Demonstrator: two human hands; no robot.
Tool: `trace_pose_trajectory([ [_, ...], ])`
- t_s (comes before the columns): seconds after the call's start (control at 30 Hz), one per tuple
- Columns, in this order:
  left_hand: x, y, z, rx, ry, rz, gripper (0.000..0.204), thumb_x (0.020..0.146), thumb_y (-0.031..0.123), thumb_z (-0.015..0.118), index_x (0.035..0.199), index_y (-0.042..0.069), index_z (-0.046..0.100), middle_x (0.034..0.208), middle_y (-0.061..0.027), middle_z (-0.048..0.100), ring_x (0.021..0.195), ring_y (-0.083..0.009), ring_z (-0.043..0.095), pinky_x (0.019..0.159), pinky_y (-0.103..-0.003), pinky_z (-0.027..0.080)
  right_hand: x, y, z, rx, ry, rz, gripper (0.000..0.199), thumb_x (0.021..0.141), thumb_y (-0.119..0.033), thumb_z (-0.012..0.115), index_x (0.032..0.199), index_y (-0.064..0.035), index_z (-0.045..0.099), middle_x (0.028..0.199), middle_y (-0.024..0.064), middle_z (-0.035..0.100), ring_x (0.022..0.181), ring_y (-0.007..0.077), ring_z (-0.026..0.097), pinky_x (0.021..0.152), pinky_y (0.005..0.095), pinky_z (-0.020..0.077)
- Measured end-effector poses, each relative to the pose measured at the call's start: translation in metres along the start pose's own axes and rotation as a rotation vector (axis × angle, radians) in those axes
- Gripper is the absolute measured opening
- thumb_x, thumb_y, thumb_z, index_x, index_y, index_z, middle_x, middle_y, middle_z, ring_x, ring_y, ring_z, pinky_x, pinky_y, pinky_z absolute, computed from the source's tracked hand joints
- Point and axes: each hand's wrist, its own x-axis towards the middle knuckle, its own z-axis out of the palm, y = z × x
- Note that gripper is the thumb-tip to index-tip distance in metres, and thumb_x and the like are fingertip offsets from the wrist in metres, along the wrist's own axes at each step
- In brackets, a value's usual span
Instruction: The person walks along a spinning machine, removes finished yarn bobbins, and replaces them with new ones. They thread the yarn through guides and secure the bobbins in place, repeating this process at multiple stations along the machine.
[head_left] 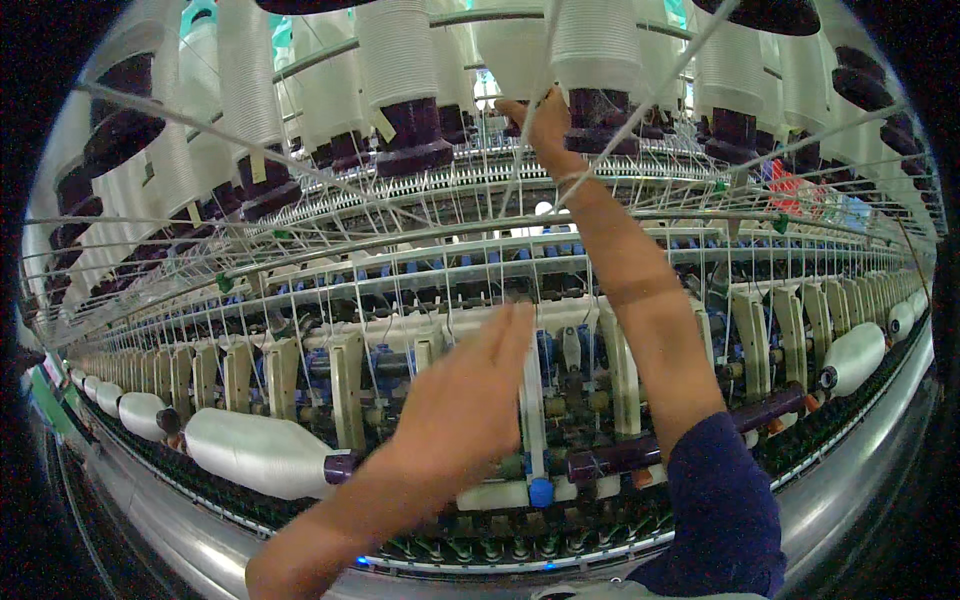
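Observation:
My right hand (545, 125) is raised among the hanging white roving bobbins, just below one roving bobbin (512, 45). Its thumb stands apart from the other fingers, which are partly hidden, and I see nothing in its grasp. Lower down, my left hand (462, 395) is smeared by motion in front of the spinning frame, its fingers pointing upward. Beside its fingertips stands a pale upright lever (534, 420) with a blue knob (541, 492) at the bottom. A bare purple tube (690, 435) lies to the right, partly behind my right sleeve.
White wound yarn packages (260, 452) lie along the machine on both sides. Thin rods and strands cross overhead below the bobbins. Beige upright brackets (347, 390) line the frame, with a metal rail (850, 480) curving along the near edge.

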Motion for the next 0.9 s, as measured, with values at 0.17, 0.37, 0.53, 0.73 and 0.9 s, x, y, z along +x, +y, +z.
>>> trace_pose_trajectory([
  [0.17, 0.111, -0.037, 0.036, -0.310, 0.589, 0.107, 0.056, 0.080, -0.012, 0.040, 0.136, -0.007, 0.038, 0.129, -0.0293, 0.049, 0.121, -0.0425, 0.048, 0.102, -0.047, 0.040, -0.030, 0.031, -0.009, 0.060, 0.030, -0.125, 0.066, 0.073, -0.022, 0.080, 0.129, -0.0044, 0.049, 0.124, 0.0132, 0.053, 0.113, 0.0298, 0.052, 0.101, 0.0406, 0.0407],
  [0.37, 0.235, -0.062, 0.037, -0.417, 1.238, 0.116, 0.026, 0.085, 0.000, 0.052, 0.110, -0.001, 0.060, 0.104, -0.0198, 0.061, 0.094, -0.0364, 0.060, 0.082, -0.042, 0.047, -0.025, 0.070, -0.019, 0.413, 0.023, -0.049, 0.031, 0.087, -0.013, 0.060, 0.118, -0.0089, 0.059, 0.109, 0.0180, 0.063, 0.099, 0.0328, 0.061, 0.088, 0.0433, 0.0491],
  [0.53, 0.288, -0.083, -0.017, -0.001, 1.239, 0.093, 0.019, 0.088, 0.009, 0.057, 0.103, 0.000, 0.062, 0.098, -0.0166, 0.064, 0.090, -0.0323, 0.062, 0.075, -0.041, 0.050, -0.028, 0.108, -0.007, -0.150, 0.144, -0.705, 0.033, 0.088, -0.004, 0.055, 0.120, -0.0086, 0.058, 0.104, 0.0084, 0.063, 0.092, 0.0213, 0.060, 0.084, 0.0347, 0.0503],
  [0.73, 0.326, -0.079, -0.062, -0.072, 1.100, -0.022, 0.018, 0.086, 0.008, 0.057, 0.101, 0.001, 0.064, 0.094, -0.0166, 0.065, 0.085, -0.0324, 0.063, 0.072, -0.041, 0.050, -0.042, 0.099, -0.004, -0.014, -0.121, -0.492, 0.061, 0.074, 0.011, 0.056, 0.130, -0.0128, 0.051, 0.129, 0.0182, 0.047, 0.110, 0.0305, 0.053, 0.094, 0.0356, 0.0455],
  [0.9, 0.321, -0.072, -0.065, -0.154, 1.128, -0.033, 0.017, 0.084, 0.006, 0.057, 0.099, 0.001, 0.065, 0.091, -0.0166, 0.066, 0.080, -0.0325, 0.063, 0.070, -0.041, 0.050, -0.041, 0.070, -0.003, 0.994, -0.080, -0.049, 0.045, 0.079, 0.000, 0.063, 0.122, -0.0106, 0.055, 0.123, 0.0188, 0.054, 0.111, 0.0330, 0.057, 0.095, 0.0461, 0.0493],
])
